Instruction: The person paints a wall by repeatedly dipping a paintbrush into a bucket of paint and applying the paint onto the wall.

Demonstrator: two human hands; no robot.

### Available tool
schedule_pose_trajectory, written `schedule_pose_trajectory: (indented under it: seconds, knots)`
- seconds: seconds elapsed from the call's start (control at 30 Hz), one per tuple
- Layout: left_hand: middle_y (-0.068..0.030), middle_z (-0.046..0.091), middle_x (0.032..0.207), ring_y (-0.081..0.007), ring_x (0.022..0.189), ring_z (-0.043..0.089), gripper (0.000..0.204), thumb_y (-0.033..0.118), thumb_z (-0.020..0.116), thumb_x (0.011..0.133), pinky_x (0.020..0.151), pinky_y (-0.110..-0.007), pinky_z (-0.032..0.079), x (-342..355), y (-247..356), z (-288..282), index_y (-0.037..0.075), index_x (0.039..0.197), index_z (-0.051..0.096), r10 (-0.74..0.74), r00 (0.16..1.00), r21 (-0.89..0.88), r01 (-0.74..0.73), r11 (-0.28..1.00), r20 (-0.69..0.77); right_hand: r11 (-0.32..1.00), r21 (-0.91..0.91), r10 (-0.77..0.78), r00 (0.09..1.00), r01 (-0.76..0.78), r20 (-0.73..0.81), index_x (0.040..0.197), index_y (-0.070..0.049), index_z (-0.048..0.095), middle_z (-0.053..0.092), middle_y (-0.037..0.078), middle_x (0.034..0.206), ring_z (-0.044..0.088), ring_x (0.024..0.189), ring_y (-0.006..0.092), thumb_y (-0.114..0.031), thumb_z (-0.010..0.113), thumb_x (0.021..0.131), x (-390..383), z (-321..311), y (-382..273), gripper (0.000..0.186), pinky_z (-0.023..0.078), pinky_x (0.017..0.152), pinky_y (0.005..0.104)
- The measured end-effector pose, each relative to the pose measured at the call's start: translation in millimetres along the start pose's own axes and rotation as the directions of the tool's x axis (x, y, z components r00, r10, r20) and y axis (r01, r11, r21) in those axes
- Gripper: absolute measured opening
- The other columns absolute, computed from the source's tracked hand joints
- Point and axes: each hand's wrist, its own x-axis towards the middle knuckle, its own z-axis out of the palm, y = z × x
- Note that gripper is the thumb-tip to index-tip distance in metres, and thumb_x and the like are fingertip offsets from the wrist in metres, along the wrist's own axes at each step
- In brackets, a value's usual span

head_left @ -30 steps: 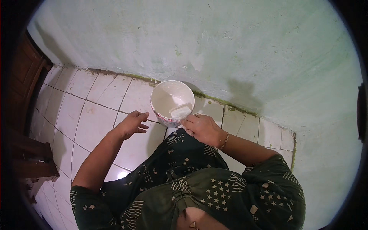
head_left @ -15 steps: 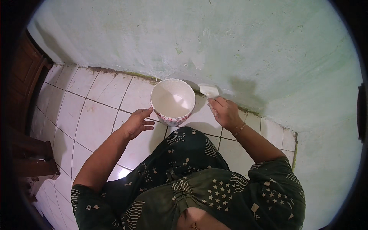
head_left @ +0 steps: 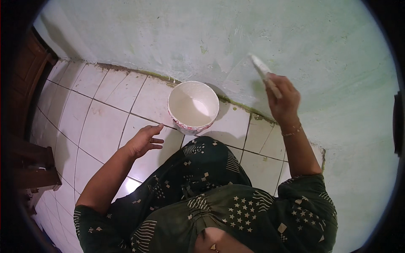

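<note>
Gripped in my right hand (head_left: pixel 285 97) is a paintbrush (head_left: pixel 260 64) with white paint over its bristles. Its tip is at the pale green wall (head_left: pixel 312 46); whether it touches the surface I cannot tell. In front of my knees a white bucket (head_left: pixel 177 98) stands on the floor close to the wall, with off-white paint inside and red marks on its outside. My left hand (head_left: pixel 145 140) hovers beside the bucket on its left, fingers apart and holding nothing, a small gap from the rim.
White floor tiles (head_left: pixel 101 126) with dark joints run up to the wall's foot, where a dirty, greenish edge shows. At the left are a brown wooden door (head_left: pixel 27 78) and a piece of dark wooden furniture (head_left: pixel 38 170). Another stretch of wall (head_left: pixel 350 177) rises at the right.
My right hand has raised the paintbrush from low beside the bucket to higher on the wall, farther right. My left hand has drawn slightly away from the bucket.
</note>
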Motion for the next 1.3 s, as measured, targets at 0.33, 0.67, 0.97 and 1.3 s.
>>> schedule_pose_trajectory:
  seconds: [0.33, 0.67, 0.97, 1.3]
  knots:
    - [-0.0245, 0.032, 0.129, -0.0334, 0.107, 0.049, 0.089, 0.052, 0.063, 0.078, 0.082, -0.039, 0.048, -1.5, 15.7, 12.1, -0.011, 0.129, 0.026, 0.021, 0.999, 0.016, -0.022, 1.000, 0.049, 0.998, 0.005, 0.056, 0.904, -0.064, 0.423, 0.084, -0.008, 0.060, 0.059, 0.010, 0.078, 0.059, 0.070, 0.0297, -0.013, 0.056, 0.079, -91.8, 130.6, 44.8, 0.009, 0.048, 0.062, 0.0410]
    - [-0.0280, 0.023, 0.137, -0.0394, 0.110, 0.048, 0.096, 0.050, 0.064, 0.078, 0.089, -0.046, 0.044, -1.5, -16.3, -29.4, -0.010, 0.135, 0.016, -0.033, 0.999, -0.076, 0.033, 0.997, -0.002, 0.997, 0.002, 0.073, 0.997, -0.073, 0.017, 0.093, -0.007, 0.062, 0.064, 0.011, 0.085, 0.062, 0.074, 0.0279, -0.014, 0.062, 0.081, 11.9, 0.7, -3.5, 0.014, 0.050, 0.066, 0.0358]
    - [-0.0241, 0.030, 0.130, -0.0278, 0.097, 0.052, 0.086, 0.047, 0.065, 0.079, 0.079, -0.038, 0.050, 11.5, 3.4, -1.1, -0.010, 0.130, 0.026, 0.001, 0.997, -0.059, 0.004, 0.998, 0.082, 0.996, 0.041, 0.050, 0.901, -0.075, 0.431, 0.092, -0.009, 0.061, 0.059, 0.012, 0.083, 0.057, 0.074, 0.0316, -0.010, 0.061, 0.078, -55.3, 121.8, 30.9, 0.014, 0.046, 0.065, 0.0384]
    - [-0.0224, 0.034, 0.128, -0.0289, 0.097, 0.051, 0.072, 0.042, 0.057, 0.086, 0.082, -0.040, 0.046, 42.6, 13.2, 8.0, -0.008, 0.130, 0.028, 0.094, 0.990, -0.173, -0.075, 0.982, 0.103, 0.997, 0.078, -0.007, 0.998, 0.002, 0.061, 0.092, -0.008, 0.063, 0.062, 0.014, 0.083, 0.060, 0.072, 0.0314, -0.012, 0.063, 0.079, 39.4, 15.0, -26.4, 0.013, 0.049, 0.064, 0.0368]
